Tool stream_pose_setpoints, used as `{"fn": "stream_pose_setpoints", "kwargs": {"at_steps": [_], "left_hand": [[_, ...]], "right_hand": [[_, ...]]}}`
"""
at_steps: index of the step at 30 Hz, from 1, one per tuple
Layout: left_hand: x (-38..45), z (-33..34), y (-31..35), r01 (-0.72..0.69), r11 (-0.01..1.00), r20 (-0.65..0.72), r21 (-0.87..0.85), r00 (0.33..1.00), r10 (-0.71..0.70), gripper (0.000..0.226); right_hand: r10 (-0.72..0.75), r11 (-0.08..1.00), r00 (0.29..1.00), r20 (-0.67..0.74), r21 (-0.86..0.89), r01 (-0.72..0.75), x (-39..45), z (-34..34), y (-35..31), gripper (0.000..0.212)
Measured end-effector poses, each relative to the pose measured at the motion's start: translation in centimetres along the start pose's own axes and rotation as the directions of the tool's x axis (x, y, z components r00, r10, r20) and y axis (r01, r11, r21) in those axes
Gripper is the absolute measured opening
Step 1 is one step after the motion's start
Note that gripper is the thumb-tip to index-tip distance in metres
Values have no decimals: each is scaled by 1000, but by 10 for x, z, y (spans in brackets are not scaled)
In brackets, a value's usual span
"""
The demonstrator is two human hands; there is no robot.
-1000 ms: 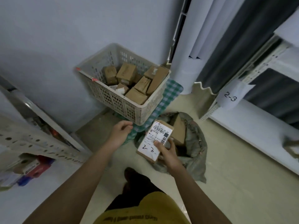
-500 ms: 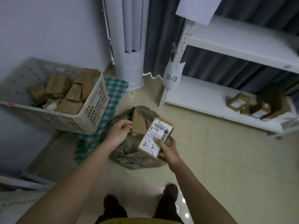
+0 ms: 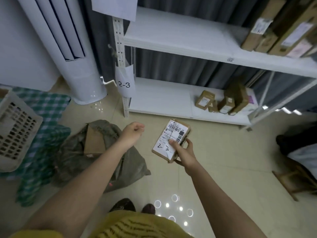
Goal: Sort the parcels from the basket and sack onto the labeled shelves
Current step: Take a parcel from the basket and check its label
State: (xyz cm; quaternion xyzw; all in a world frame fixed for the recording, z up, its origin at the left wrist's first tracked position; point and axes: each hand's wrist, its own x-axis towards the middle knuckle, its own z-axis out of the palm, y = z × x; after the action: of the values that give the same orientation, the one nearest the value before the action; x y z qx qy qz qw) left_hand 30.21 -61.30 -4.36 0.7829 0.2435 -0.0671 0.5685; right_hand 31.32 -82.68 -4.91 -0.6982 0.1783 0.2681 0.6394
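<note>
Fingers (image 3: 173, 144) of right hand (image 3: 184, 152) grip parcel (image 3: 170, 139), seemingly underneath.

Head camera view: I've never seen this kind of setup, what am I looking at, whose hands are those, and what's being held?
One camera on a person's head looks down at their bare hands; there is no robot. The right hand grips a parcel marked "2-3". The left hand, loosely curled, holds nothing. Ahead, a paper tag reading "2-3" hangs on the shelf post beside the bottom shelf, where a few boxes already stand. On the floor at left sit the sack and the basket.
</note>
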Motion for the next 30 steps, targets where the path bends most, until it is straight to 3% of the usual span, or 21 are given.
{"fn": "stream_pose_setpoints", "kwargs": {"at_steps": [11, 24, 30], "left_hand": [[110, 133, 79, 3, 1000, 83, 15, 997, -4, 26], [278, 268, 180, 52, 998, 140, 32, 988, -56, 16], [312, 329, 201, 109, 993, 65, -39, 992, -107, 11]], "right_hand": [[-2, 1000, 999, -43, 7, 2, 95, -112, -64, 77], [53, 997, 994, -96, -57, -59, 255, -245, -155, 86], [108, 984, 994, -33, -138, -112, 325, -305, -174, 86]]}}
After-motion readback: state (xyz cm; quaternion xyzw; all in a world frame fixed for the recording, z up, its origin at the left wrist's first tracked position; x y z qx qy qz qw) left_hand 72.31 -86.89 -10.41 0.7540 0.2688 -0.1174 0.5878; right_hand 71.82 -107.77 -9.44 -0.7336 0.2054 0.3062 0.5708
